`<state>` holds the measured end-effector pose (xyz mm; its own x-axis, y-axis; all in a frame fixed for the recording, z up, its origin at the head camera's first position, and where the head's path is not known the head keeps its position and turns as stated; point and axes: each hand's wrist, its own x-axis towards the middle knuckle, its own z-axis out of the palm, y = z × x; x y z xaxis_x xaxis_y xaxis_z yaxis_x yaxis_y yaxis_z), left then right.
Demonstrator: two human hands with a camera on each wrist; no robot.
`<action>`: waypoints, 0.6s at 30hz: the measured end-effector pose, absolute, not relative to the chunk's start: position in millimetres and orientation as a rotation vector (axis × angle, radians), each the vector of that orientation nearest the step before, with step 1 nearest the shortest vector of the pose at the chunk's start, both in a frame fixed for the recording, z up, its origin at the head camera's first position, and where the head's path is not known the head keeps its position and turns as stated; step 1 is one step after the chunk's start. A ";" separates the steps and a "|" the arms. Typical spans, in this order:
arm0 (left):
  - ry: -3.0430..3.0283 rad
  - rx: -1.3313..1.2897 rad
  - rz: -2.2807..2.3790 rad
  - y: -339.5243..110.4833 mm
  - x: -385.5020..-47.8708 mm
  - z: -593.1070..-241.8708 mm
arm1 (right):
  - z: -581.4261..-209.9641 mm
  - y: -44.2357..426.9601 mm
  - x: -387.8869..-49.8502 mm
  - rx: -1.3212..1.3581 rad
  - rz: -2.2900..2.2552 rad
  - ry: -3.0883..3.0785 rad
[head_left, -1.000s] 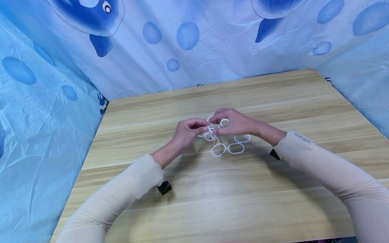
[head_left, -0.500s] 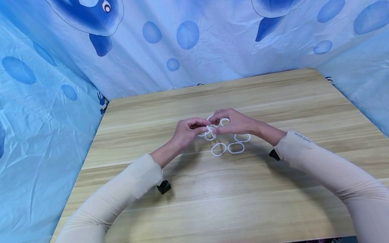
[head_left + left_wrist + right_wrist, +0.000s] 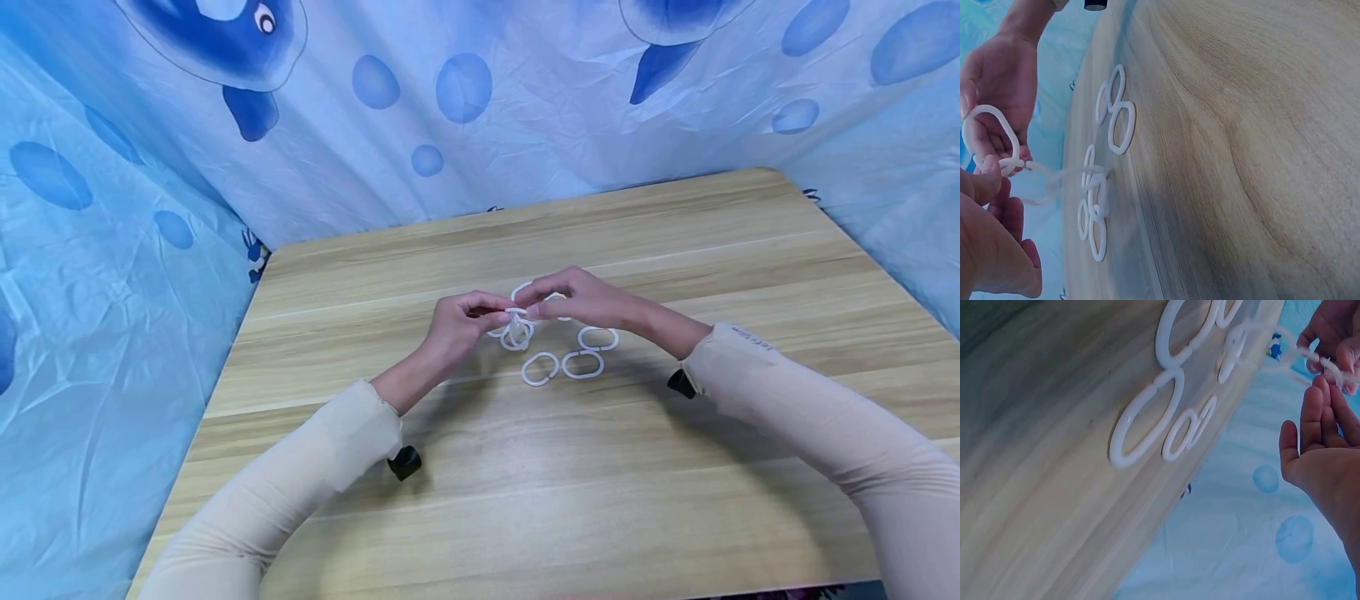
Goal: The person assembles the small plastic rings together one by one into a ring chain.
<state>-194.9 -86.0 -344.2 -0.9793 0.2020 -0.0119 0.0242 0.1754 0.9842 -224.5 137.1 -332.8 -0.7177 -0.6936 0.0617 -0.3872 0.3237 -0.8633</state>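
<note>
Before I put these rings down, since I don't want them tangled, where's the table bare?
Bare: the near stretch between left sleeve and right sleeve; the far strip between rings and curtain; the table beyond the right sleeve. Crowded: mid-table, where rings lie close around left hand and right hand.

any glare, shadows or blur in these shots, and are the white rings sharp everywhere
Head view: pale glare on the table, soft shadows below the sleeves; left wrist view: dimmer, bluish, the dangling rings smeared; right wrist view: also dim, those rings ghosted and see-through, while the nearest flat ring looks clearer.
</note>
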 end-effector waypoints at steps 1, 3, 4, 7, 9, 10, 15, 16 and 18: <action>2.288 0.212 1.931 -86.4 -194.8 -344.2 | -332.1 139.7 -225.0 -0.947 -1.352 2.281; 2.271 0.191 1.950 -87.3 -194.9 -344.6 | -331.6 147.4 -226.5 -0.920 -1.350 2.315; 2.266 0.186 1.955 -87.9 -195.1 -344.7 | -331.9 152.2 -227.6 -0.905 -1.343 2.340; 2.256 0.166 1.965 -89.9 -195.7 -345.2 | -333.6 168.1 -230.9 -0.883 -1.312 2.423; 2.263 0.152 1.956 -91.6 -196.3 -345.1 | -335.5 178.3 -232.8 -0.878 -1.289 2.469; 2.269 0.144 1.951 -92.4 -196.6 -345.0 | -336.5 182.8 -233.4 -0.880 -1.280 2.485; 2.280 0.119 1.933 -96.0 -197.8 -343.3 | -342.2 199.6 -234.9 -0.862 -1.236 2.535; 2.280 0.119 1.931 -96.5 -198.0 -342.9 | -343.3 201.9 -235.2 -0.856 -1.231 2.540; 2.282 0.114 1.927 -97.4 -198.2 -341.7 | -344.6 205.3 -235.3 -0.849 -1.217 2.544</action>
